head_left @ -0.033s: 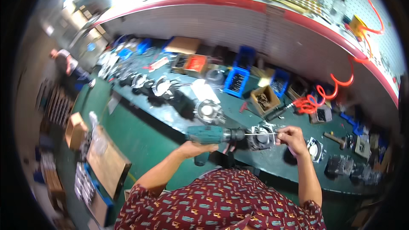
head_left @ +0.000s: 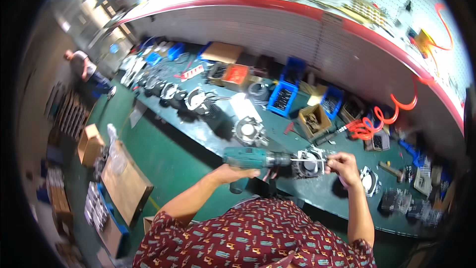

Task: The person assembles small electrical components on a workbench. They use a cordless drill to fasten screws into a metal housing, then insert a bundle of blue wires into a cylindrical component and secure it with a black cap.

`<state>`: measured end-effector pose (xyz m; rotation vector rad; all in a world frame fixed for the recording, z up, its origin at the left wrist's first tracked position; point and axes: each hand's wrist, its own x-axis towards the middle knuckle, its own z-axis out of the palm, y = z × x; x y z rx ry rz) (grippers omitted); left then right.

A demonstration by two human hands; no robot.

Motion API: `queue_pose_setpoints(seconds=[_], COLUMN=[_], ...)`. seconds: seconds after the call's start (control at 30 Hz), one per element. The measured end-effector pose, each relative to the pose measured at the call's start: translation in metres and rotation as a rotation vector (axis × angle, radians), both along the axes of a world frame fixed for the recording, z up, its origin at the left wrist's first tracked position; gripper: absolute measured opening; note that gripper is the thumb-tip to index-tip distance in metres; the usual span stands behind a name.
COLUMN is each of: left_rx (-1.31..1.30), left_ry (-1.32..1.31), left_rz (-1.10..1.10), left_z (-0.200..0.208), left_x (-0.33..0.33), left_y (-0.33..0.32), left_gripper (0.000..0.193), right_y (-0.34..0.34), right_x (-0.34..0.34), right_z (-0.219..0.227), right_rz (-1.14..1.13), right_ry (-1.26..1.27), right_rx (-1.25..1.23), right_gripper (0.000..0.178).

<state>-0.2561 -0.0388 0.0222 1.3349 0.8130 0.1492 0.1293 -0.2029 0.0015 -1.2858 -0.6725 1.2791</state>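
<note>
My left hand is wrapped round the grip of a green cordless drill, held level above the bench's front edge. From its black chuck a long thin bit points to the right. At the bit's tip my right hand is closed in a pinch; what sits between the fingertips is too small to make out. Under the bit lies a dark, square-framed part with a round centre. A similar round metal part rests farther back, and another lies right of my right hand.
Blue bins and a cardboard box of small parts line the bench's back. A red coiled hose and a hammer lie on the right. A person stands far left. A red-edged shelf runs above.
The whole view has shifted slightly, so the bench things appear a little farther right and lower. Both hands keep their hold, with the drill and bit still lined up toward my right fingers.
</note>
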Motion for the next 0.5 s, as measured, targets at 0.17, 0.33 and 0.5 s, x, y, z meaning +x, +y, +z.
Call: queue_pose_setpoints(seconds=[0.17,0.33,0.5], left_rx=[0.036,-0.014,-0.024], left_ry=[-0.126,-0.172,-0.172], left_rz=[0.058,0.076,0.073], left_z=[-0.011,-0.018,-0.013], left_x=[-0.02,-0.03,-0.035], left_y=[-0.009,-0.014,-0.021], left_gripper=[0.027,0.027,0.03], right_y=[0.018,0.023,0.02], right_x=[-0.012,-0.02,-0.026], right_z=[-0.006,-0.006,-0.019], right_rz=[0.08,0.104,0.097], right_ry=[0.027,0.032,0.036], right_rx=[-0.024,-0.031,-0.019], right_gripper=[0.013,0.014,0.013])
